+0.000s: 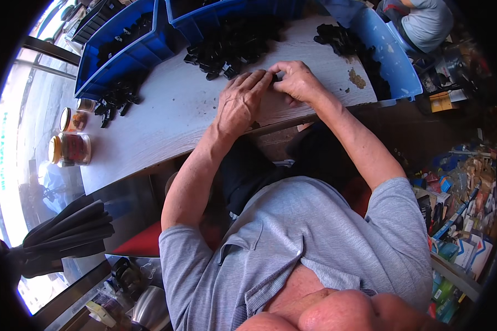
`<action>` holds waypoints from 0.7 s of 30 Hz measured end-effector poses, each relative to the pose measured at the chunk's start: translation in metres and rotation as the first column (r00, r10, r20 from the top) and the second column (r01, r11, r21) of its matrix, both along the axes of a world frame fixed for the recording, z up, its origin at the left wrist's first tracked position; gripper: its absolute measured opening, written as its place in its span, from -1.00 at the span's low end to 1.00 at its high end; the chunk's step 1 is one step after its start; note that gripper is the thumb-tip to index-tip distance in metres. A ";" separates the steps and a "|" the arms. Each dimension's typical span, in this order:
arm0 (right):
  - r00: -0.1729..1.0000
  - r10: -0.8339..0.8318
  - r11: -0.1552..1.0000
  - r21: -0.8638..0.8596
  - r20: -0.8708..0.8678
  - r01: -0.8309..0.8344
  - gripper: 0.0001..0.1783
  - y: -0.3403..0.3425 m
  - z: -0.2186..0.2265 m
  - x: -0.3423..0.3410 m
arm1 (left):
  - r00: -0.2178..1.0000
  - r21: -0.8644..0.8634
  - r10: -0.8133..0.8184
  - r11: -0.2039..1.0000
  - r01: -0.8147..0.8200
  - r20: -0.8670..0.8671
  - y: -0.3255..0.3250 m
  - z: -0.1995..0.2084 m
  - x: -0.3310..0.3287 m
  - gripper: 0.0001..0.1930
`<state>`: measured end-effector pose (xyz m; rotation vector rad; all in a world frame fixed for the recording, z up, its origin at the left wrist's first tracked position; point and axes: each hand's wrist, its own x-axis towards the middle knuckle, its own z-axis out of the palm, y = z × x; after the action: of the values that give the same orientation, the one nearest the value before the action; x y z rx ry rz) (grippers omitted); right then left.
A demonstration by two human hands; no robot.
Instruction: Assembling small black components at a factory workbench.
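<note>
Both hands meet over the near part of the white table (165, 110). A small black part (275, 78), mostly hidden by fingers, sits between them; its kind does not show. My right hand (299, 83) pinches it between thumb and forefinger, the other fingers curled. On its other side my left hand (241, 100) has its fingers pressed together, tips against the part, thumb hidden. Just beyond the hands lies a heap of black plastic pieces (232, 47). Smaller piles of such black pieces lie at the left (116, 102) and at the far right (337, 39).
Blue bins with black pieces stand at the back left (121, 52), back middle (221, 15) and right (395, 66). Jars (72, 149) line the left edge. A folded dark umbrella (66, 231) is at lower left. Another person (425, 25) sits at far right, near cluttered goods (464, 220).
</note>
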<state>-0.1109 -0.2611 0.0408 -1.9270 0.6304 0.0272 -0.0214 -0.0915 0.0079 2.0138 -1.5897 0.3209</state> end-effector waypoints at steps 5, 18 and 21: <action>1.000 -0.007 1.000 -0.001 0.003 0.007 -0.67 0.001 0.001 -0.001 | 0.999 0.010 0.004 1.000 -0.004 0.050 0.003 -0.001 -0.003 -0.45; 0.979 -0.200 0.971 0.141 0.027 0.194 -0.55 -0.008 -0.001 -0.004 | 0.873 -0.511 0.456 0.715 -0.477 -0.175 0.087 -0.001 0.043 -0.64; 0.967 -0.254 0.957 0.154 0.028 0.247 -0.56 -0.032 -0.012 -0.001 | 0.654 -0.417 0.755 0.580 -0.700 -0.046 0.145 -0.003 0.096 -0.65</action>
<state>-0.1121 -0.2929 0.0292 -1.6865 0.8143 -0.1281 0.0743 0.0538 0.0046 2.2297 -0.5584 1.0317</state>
